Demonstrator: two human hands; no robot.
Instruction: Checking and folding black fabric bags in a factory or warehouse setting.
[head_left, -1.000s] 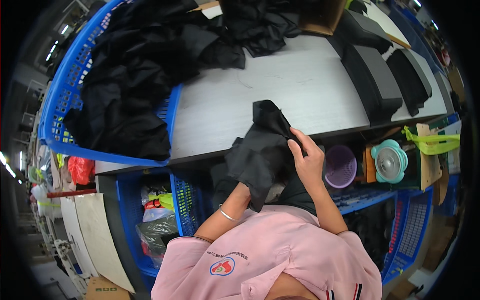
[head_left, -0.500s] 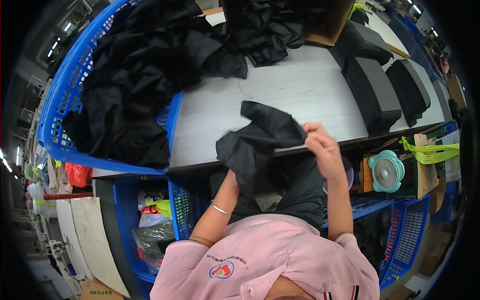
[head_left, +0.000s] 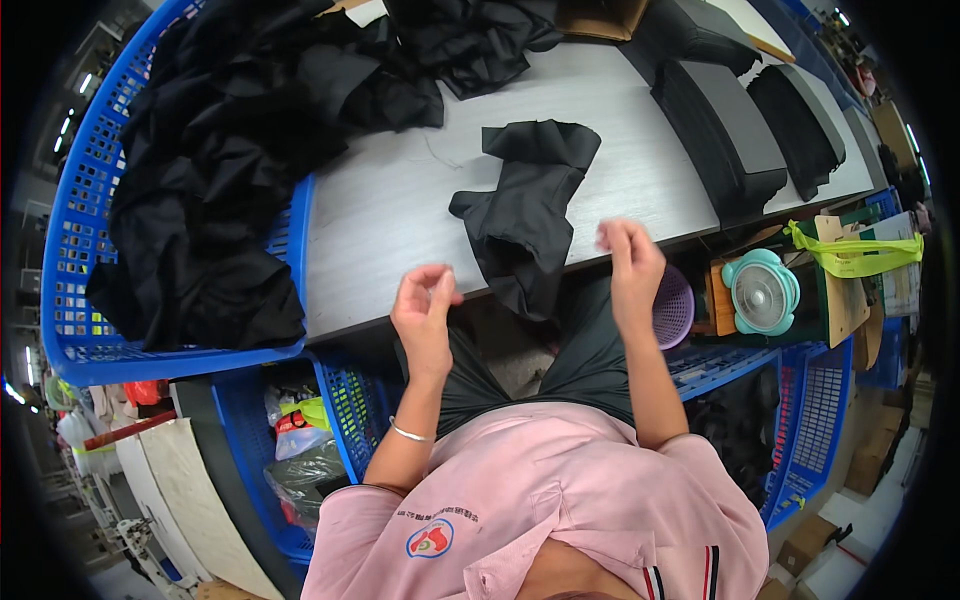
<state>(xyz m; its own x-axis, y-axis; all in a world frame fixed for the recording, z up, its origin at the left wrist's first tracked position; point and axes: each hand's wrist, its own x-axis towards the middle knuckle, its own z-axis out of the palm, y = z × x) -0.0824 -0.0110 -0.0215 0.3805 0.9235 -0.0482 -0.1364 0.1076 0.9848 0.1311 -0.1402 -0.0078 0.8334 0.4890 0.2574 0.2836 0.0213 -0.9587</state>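
Observation:
A crumpled black fabric piece (head_left: 525, 205) lies on the pale worktable in front of me, its near end hanging over the edge. My left hand (head_left: 424, 315) is raised at the table's edge, left of the cloth. Its fingers are loosely bent, the thumb apart, and it holds nothing. On the other side, my right hand (head_left: 634, 265) hovers to the right of the fabric without touching it. Its fingers are half curled and nothing shows in them.
A blue plastic basket (head_left: 170, 362) heaped with black cloth (head_left: 215, 190) stands at the left. More black fabric lies at the back beside a cardboard box (head_left: 600, 18). Stacked black cut pieces (head_left: 725, 130) sit at the right, above a turquoise fan (head_left: 762, 290) and purple basket (head_left: 675, 308).
Both hands have let go of the black fabric, which now lies on the table, farther from me. They have drawn apart from it to either side. The whole view has shifted slightly.

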